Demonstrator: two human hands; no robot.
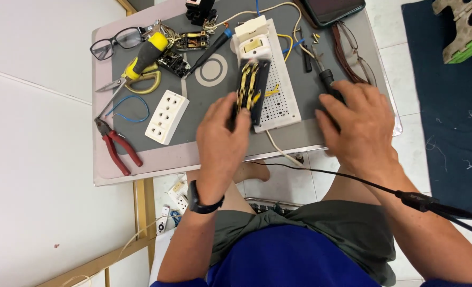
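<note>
Centrally, the left hand (221,139) grips the near end of a black block with brass-yellow contacts (250,90), fingers closed on it — it lies on a white perforated socket base (278,95). The right hand (359,123) lies fingers-down over a black-handled tool (329,82); whether it clasps it I cannot tell. Both rest on a small grey worktop (193,114) over white floor tiles, a dark blue rug (448,106) to the right. Further left lie a white triple socket (166,117), red pliers (116,147), a yellow-handled screwdriver (146,53) — and black-framed glasses (118,41).
</note>
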